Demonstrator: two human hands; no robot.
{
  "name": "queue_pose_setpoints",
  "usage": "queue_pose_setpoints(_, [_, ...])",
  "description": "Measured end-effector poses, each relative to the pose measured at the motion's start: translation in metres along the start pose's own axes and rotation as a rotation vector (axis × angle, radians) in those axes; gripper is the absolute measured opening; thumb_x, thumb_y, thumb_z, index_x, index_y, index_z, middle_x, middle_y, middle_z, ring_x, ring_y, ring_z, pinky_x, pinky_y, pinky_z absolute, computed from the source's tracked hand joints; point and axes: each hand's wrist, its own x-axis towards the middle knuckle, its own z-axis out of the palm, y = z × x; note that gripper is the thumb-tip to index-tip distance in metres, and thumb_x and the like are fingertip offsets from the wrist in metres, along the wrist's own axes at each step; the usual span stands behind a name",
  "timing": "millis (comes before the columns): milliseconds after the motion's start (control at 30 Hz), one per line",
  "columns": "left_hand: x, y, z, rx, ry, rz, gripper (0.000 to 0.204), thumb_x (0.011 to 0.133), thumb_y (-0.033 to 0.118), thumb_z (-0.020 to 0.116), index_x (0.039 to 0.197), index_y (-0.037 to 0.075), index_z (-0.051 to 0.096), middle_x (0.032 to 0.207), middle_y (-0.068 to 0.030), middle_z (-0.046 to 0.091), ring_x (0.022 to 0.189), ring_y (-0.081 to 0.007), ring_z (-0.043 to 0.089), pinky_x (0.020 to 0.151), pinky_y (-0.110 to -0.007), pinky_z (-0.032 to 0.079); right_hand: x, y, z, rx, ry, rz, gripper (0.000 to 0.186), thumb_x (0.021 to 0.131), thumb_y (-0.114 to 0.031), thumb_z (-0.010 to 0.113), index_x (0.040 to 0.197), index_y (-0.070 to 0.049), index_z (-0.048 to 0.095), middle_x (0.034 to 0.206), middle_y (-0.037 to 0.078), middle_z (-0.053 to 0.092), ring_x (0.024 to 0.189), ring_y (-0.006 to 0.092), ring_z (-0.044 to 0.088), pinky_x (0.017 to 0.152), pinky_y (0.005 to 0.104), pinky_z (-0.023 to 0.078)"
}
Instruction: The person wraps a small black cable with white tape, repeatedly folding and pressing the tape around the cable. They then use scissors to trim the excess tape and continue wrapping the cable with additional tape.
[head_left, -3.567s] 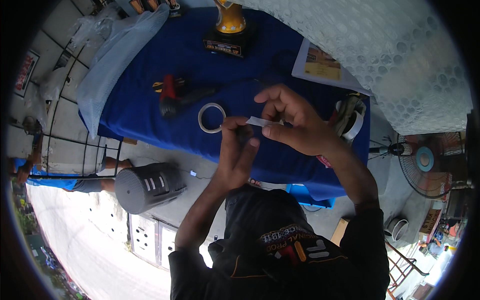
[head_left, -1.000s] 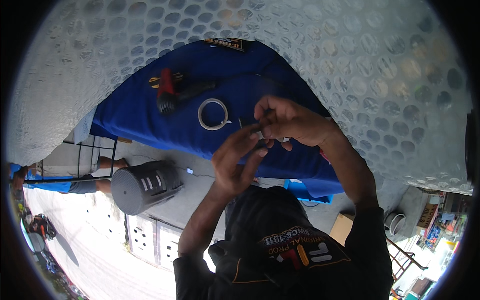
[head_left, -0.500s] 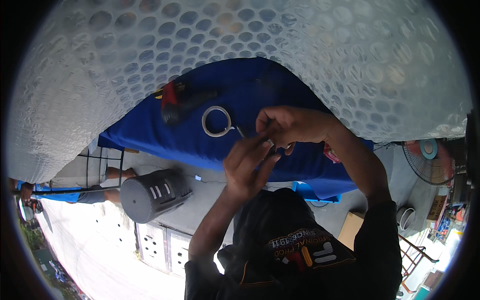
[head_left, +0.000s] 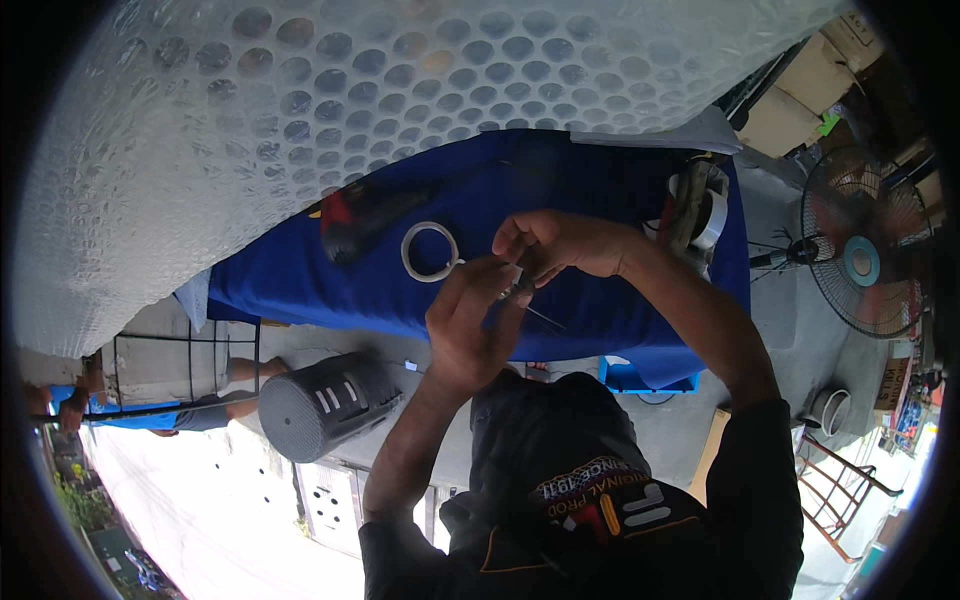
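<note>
I had both hands raised together over the near edge of the table (head_left: 300, 285), which was draped in a blue cloth. My left hand (head_left: 470, 325) had its fingers curled and its fingertips pinched on a small dark object (head_left: 520, 285) that I could not make out clearly; a thin wire-like piece ran from it down to the right. My right hand (head_left: 560, 245) was closed over the same spot from the far side, thumb and fingers pressed onto that object, so the two hands met there, touching. Just to the left of them a roll of clear tape (head_left: 430, 251) lay flat on the cloth, and farther left lay a red and black power tool (head_left: 355, 222). A large sheet of bubble wrap (head_left: 300, 110) hung over the far and left part of the view, covering much of the table. At the table's right end sat a bundle with a white roll (head_left: 698, 208). A standing fan (head_left: 860, 255) stood on the floor to the right, and a grey ribbed bin (head_left: 320, 405) lay on its side below the table. I judged the work to be midway: the small piece was in my grip, the wrap not yet fixed around anything.
</note>
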Motion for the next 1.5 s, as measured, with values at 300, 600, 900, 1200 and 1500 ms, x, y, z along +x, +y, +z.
queue_pose_setpoints(300, [0.021,-0.007,-0.014,-0.046,-0.133,0.052,0.02,0.088,-0.006,0.067,0.107,-0.002,0.064,0.1,-0.0171,0.066,0.083,-0.0247,0.07,0.071,-0.032,0.058,-0.026,0.043,0.069,0.01,0.873,-0.725,0.017,0.084,-0.007,0.072,0.095,-0.003,0.06,0.091,0.005,0.063,0.087,0.0138,0.061,0.077,0.0289,0.045])
queue_pose_setpoints(600, [0.042,-0.027,-0.052,-0.474,-0.378,-0.505,0.017,0.095,0.002,0.064,0.11,-0.003,0.066,0.093,-0.0051,0.07,0.091,-0.0094,0.064,0.08,-0.025,0.052,-0.005,0.038,0.123,-0.569,1.271,-0.757,0.025,0.073,-0.002,0.076,0.096,-0.008,0.066,0.102,0.006,0.068,0.093,0.0244,0.065,0.084,0.0388,0.043])
queue_pose_setpoints(900, [0.063,-0.028,-0.06,-0.483,-0.577,-0.69,0.027,0.099,0.024,0.062,0.108,0.0,0.071,0.098,-0.0042,0.071,0.091,-0.01,0.067,0.083,-0.027,0.054,0.013,0.042,0.142,-0.57,1.477,-0.771,0.029,0.074,-0.008,0.079,0.101,-0.011,0.068,0.105,0.005,0.067,0.094,0.0242,0.063,0.085,0.0408,0.043])
queue_pose_setpoints(1200, [0.068,-0.035,-0.058,-0.505,-0.562,-0.723,0.027,0.1,0.026,0.062,0.106,0.001,0.072,0.097,-0.005,0.072,0.091,-0.0114,0.067,0.085,-0.03,0.054,0.017,0.037,0.137,-0.281,1.369,-0.886,0.023,0.082,-0.006,0.077,0.102,-0.003,0.069,0.104,0.012,0.066,0.096,0.0257,0.064,0.079,0.0358,0.05])
queue_pose_setpoints(1500, [0.066,-0.041,-0.063,-0.63,-0.583,-0.788,0.023,0.098,0.024,0.064,0.103,0.002,0.07,0.094,-0.0029,0.068,0.089,-0.0118,0.066,0.086,-0.032,0.054,0.013,0.029,0.134,-0.293,1.344,-0.909,0.021,0.082,-0.007,0.08,0.1,-0.004,0.07,0.097,0.008,0.062,0.092,0.0201,0.06,0.077,0.0325,0.049])
